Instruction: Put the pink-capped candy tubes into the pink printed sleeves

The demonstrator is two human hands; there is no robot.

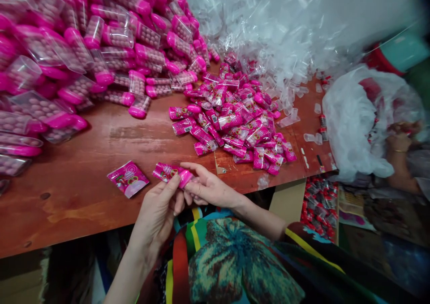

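Just above the table's front edge, my two hands meet around one small candy container [186, 177] with a pink cap. My left hand [155, 210] pinches a printed pink wrapper sleeve [164, 171] between thumb and fingers, right against the cap. From the other side, my right hand [212, 187] has its fingers closed on the container, hiding most of its clear body. Whether the cap sits inside the sleeve cannot be made out. A flat pink wrapper [128, 179] lies on the table left of my hands. Beyond them is a heap of wrapped pink containers [240, 120].
Unwrapped pink-capped containers filled with balls [134, 35] are piled at left. Clear plastic pieces [268, 21] cover the back. At right, another person's hand [399, 140] is by a white plastic bag [349, 115]. Below the wooden table [101, 214], a box holds red-and-clear items [319, 205].
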